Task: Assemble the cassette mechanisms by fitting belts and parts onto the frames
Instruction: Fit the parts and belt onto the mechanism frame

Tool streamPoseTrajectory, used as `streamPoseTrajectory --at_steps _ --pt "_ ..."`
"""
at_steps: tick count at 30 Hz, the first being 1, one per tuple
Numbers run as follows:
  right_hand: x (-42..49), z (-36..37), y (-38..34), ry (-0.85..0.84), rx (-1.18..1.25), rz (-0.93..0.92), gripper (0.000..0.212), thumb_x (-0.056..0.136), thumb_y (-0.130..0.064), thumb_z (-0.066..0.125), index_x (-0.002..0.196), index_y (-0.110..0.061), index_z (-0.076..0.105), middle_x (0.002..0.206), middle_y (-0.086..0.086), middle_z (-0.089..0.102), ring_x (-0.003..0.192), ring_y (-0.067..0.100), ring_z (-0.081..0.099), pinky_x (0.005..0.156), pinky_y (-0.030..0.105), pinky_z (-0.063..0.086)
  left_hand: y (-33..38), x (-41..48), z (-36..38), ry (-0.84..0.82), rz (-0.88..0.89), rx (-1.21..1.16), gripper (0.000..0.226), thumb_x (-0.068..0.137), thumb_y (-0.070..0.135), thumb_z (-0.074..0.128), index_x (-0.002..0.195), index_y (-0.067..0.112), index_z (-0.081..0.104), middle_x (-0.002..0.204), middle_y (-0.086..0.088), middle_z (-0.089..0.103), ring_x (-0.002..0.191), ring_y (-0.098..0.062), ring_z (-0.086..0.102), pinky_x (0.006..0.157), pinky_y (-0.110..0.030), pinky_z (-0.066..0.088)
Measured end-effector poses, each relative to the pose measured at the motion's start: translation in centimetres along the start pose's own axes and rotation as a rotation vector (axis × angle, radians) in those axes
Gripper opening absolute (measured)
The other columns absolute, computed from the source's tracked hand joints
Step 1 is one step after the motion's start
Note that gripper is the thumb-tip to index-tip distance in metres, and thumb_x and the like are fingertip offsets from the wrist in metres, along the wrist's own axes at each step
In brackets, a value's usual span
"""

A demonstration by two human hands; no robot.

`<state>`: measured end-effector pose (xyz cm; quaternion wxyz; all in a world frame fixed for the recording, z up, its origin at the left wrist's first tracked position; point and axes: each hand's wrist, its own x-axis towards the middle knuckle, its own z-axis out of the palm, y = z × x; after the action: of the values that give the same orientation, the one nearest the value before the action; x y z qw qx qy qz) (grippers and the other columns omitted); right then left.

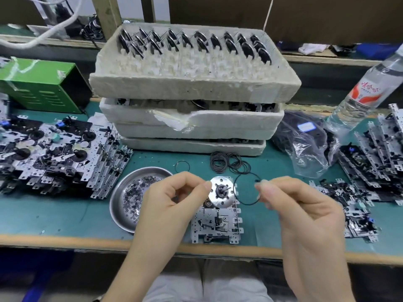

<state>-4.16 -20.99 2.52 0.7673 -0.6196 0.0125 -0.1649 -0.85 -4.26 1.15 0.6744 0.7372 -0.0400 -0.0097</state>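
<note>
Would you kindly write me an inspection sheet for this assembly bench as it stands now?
Surface: green mat with a wooden front edge, crowded.
Job's things: flywheel at the top of the frame; belt looped beside it; loose belts behind; stacked frames left and right; steel dish of small washers.
Clutter: foam trays, water bottle, plastic bag, green box.
Hands: left hand holds the flywheel by its edge; right hand pinches the belt.
Cables: white cable at rear left.
Surroundings: a shelf behind the bench; contents unclear.
</note>
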Motion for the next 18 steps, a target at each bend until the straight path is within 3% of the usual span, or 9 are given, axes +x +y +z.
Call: streamPoseTrajectory --at_steps 2,5,9,12,18 --pt "0.0 0.0 -0.5 -0.026 0.111 0.060 0.035 0.061 -0.045 0.085 0.068 -0.012 0.075 0.066 0.000 0.067 0.065 0.008 0.060 0.065 0.015 0.049 -0.1 0.0 0.0 0.002 -0.006 0.000 0.035 0.067 0.055 0.065 0.071 0.021 0.071 0.069 -0.019 0.052 0.061 -0.010 0.043 0.057 -0.019 0.036" --pt "0.0 0.4 -0.6 -0.050 -0.005 0.051 0.027 0.065 -0.038 0.083 0.067 -0.013 0.074 0.064 -0.002 0.066 0.064 0.009 0.059 0.066 0.016 0.049 0.1 -0.1 0.0 -0.019 0.003 -0.001 0.032 0.068 0.055 0.065 0.068 0.023 0.071 0.069 -0.021 0.050 0.062 -0.012 0.041 0.058 -0.021 0.035" --pt "-0.2 0.2 0.3 0.050 -0.325 -0.056 0.013 0.073 -0.023 0.082 0.070 -0.014 0.074 0.065 0.006 0.065 0.066 0.034 0.051 0.064 0.042 0.043 0.5 -0.3 -0.2 -0.054 0.023 -0.037 0.028 0.069 0.053 0.065 0.063 0.026 0.068 0.060 -0.005 0.044 0.054 -0.007 0.035 0.052 -0.015 0.031" --pt "-0.1 -0.1 0.5 0.083 -0.428 -0.135 0.011 0.074 -0.024 0.083 0.072 -0.019 0.073 0.065 0.003 0.064 0.064 0.030 0.046 0.063 0.037 0.038 0.7 -0.3 -0.3 -0.082 0.037 -0.075 0.024 0.070 0.051 0.066 0.062 0.029 0.069 0.058 0.012 0.048 0.050 -0.002 0.036 0.051 -0.010 0.031" --pt "0.2 -0.4 0.2 0.070 -0.419 -0.104 0.008 0.075 -0.027 0.077 0.073 -0.020 0.074 0.065 0.004 0.065 0.065 0.032 0.049 0.061 0.039 0.040 0.7 -0.3 -0.4 -0.154 0.058 -0.093 0.022 0.071 0.050 0.064 0.066 0.029 0.071 0.061 0.015 0.054 0.057 0.001 0.042 0.055 -0.007 0.035"
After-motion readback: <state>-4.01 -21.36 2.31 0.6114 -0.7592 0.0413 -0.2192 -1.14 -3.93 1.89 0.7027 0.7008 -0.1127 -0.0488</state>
